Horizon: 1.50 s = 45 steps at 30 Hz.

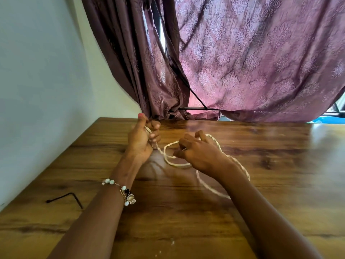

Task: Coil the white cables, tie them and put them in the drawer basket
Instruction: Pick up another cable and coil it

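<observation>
Near the counter's back edge: the left hand (142,139) holds its grip curled tight round one end of the thin, twisted white cable (169,158).
Toward the counter's middle: the right hand (196,153) pinches the same cable where a loose loop is forming; further slack trails toward the near edge.
Step in hand: coiling, judged barely begun; no drawer basket in view.
Doing it well: probably keep the left end anchored and lay even, same-sized loops without letting the twist kink.
Textures: glossy, dark-grained wooden counter (186,230); ropey cable.
Near the left edge: a bent black metal key (69,197).
</observation>
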### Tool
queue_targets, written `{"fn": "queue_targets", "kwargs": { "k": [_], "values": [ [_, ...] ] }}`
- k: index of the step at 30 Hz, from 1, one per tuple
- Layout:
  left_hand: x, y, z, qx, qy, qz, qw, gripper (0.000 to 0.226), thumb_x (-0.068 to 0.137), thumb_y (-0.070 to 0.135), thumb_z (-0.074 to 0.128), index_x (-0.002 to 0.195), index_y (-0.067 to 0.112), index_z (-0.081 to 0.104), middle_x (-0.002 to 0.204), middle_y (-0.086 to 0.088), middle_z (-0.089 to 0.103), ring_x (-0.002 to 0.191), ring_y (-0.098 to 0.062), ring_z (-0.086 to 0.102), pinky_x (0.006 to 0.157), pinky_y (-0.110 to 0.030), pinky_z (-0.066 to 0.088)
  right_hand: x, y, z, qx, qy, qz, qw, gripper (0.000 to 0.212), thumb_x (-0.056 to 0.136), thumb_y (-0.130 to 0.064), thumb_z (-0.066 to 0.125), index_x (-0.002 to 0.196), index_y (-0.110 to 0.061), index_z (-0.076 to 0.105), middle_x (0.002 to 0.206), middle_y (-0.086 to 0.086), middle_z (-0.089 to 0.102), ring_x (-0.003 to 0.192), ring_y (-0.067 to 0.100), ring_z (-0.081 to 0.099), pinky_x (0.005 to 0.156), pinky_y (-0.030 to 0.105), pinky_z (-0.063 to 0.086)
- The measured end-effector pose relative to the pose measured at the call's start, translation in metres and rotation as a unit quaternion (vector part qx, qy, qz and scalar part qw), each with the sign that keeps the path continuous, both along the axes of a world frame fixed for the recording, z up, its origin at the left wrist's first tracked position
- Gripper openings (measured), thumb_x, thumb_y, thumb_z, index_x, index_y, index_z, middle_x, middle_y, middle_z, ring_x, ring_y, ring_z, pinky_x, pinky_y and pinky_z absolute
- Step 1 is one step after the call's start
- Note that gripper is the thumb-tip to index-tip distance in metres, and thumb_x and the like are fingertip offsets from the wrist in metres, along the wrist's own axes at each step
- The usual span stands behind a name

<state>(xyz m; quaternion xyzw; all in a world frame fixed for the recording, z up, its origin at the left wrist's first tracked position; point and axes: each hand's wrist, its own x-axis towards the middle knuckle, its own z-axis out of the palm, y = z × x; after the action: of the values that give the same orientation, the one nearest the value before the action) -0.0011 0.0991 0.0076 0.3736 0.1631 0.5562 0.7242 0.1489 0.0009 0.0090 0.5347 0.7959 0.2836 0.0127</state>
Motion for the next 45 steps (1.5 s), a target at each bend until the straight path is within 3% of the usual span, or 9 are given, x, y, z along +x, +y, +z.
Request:
{"fn": "queue_targets", "kwargs": {
  "k": [7, 13, 20, 27, 30, 33, 35, 42, 45],
  "values": [
    [0.022, -0.024, -0.016, 0.118, 0.268, -0.099, 0.951, 0.037, 0.102, 0.034, 0.038, 0.092, 0.004, 0.057, 0.062, -0.009, 0.066, 0.05, -0.021, 0.062, 0.054, -0.032, 0.052, 0.008, 0.001, 0.012, 0.167, 0.257, 0.171, 0.937, 0.015, 0.081, -0.008, 0.06, 0.091, -0.003, 0.07, 0.082, 0.01, 0.065, 0.072, 0.029, 0.058, 0.063, 0.034, 0.044],
    [0.027, -0.032, -0.011, 0.13, 0.207, -0.244, 0.939, 0.046, 0.093, 0.048, 0.038, 0.09, 0.003, 0.05, 0.046, 0.001, 0.029, 0.033, -0.005, 0.02, 0.034, -0.015, 0.016, 0.038, -0.001, 0.009, 0.205, 0.388, 0.113, 0.891, 0.013, 0.081, -0.019, 0.073, 0.088, -0.009, 0.072, 0.08, 0.0, 0.064, 0.067, -0.001, 0.042, 0.064, 0.007, 0.029],
    [0.012, -0.028, -0.007, 0.106, 0.19, -0.287, 0.933, 0.037, 0.091, 0.041, 0.044, 0.071, 0.009, 0.046, 0.04, 0.009, 0.022, 0.028, -0.001, 0.018, 0.037, -0.011, 0.011, 0.061, -0.001, 0.011, 0.162, 0.483, 0.067, 0.858, 0.012, 0.076, -0.023, 0.077, 0.085, -0.015, 0.075, 0.073, -0.002, 0.067, 0.061, 0.003, 0.05, 0.058, 0.018, 0.041],
    [0.005, -0.022, -0.001, 0.025, -0.037, -0.307, 0.951, 0.043, 0.091, 0.044, 0.034, 0.061, 0.018, 0.053, 0.044, 0.007, 0.013, 0.031, -0.007, 0.009, 0.03, -0.017, 0.014, 0.073, -0.009, 0.001, -0.061, 0.728, -0.11, 0.674, 0.011, 0.087, 0.014, 0.055, 0.094, 0.009, 0.062, 0.068, 0.009, 0.066, 0.035, 0.013, 0.051, 0.033, 0.025, 0.047],
    [-0.001, -0.017, 0.002, 0.005, -0.069, -0.238, 0.969, 0.049, 0.093, 0.048, 0.031, 0.059, 0.019, 0.051, 0.044, 0.007, 0.013, 0.033, -0.007, 0.006, 0.029, -0.018, 0.013, 0.077, -0.005, -0.002, 0.008, 0.675, -0.121, 0.728, 0.014, 0.084, 0.002, 0.067, 0.098, 0.001, 0.066, 0.076, 0.013, 0.068, 0.043, 0.011, 0.053, 0.037, 0.018, 0.039],
    [-0.004, -0.011, 0.001, 0.0, -0.084, -0.211, 0.974, 0.056, 0.098, 0.052, 0.024, 0.061, 0.018, 0.049, 0.037, 0.008, 0.027, 0.033, -0.006, 0.006, 0.028, -0.018, 0.013, 0.072, 0.003, -0.006, 0.049, 0.39, -0.139, 0.909, 0.026, 0.088, -0.021, 0.065, 0.111, -0.008, 0.066, 0.094, 0.011, 0.069, 0.082, 0.027, 0.064, 0.065, 0.027, 0.049],
    [-0.002, -0.012, 0.001, 0.0, -0.089, -0.201, 0.975, 0.059, 0.099, 0.053, 0.021, 0.06, 0.018, 0.049, 0.037, 0.007, 0.029, 0.033, -0.006, 0.006, 0.027, -0.017, 0.016, 0.058, 0.006, -0.008, 0.032, 0.194, -0.166, 0.966, 0.031, 0.096, -0.029, 0.051, 0.122, -0.012, 0.058, 0.11, 0.009, 0.062, 0.097, 0.033, 0.063, 0.07, 0.035, 0.047],
    [0.005, -0.011, -0.002, 0.047, -0.021, -0.116, 0.992, 0.044, 0.097, 0.051, 0.024, 0.071, 0.019, 0.039, 0.044, 0.007, 0.034, 0.031, -0.005, 0.029, 0.036, -0.017, 0.021, 0.014, -0.005, 0.004, 0.013, -0.014, -0.057, 0.998, 0.041, 0.098, -0.013, 0.032, 0.135, -0.022, 0.047, 0.126, 0.006, 0.053, 0.119, 0.028, 0.047, 0.065, 0.034, 0.038],
    [0.011, -0.012, -0.006, 0.057, 0.029, -0.058, 0.996, 0.04, 0.102, 0.041, 0.027, 0.076, 0.014, 0.043, 0.053, 0.001, 0.05, 0.044, -0.013, 0.052, 0.046, -0.022, 0.044, 0.008, -0.01, 0.008, 0.049, -0.034, 0.046, 0.997, 0.058, 0.083, -0.012, 0.021, 0.117, -0.027, 0.065, 0.106, -0.001, 0.064, 0.108, 0.024, 0.054, 0.065, 0.032, 0.043]
  ]
}}
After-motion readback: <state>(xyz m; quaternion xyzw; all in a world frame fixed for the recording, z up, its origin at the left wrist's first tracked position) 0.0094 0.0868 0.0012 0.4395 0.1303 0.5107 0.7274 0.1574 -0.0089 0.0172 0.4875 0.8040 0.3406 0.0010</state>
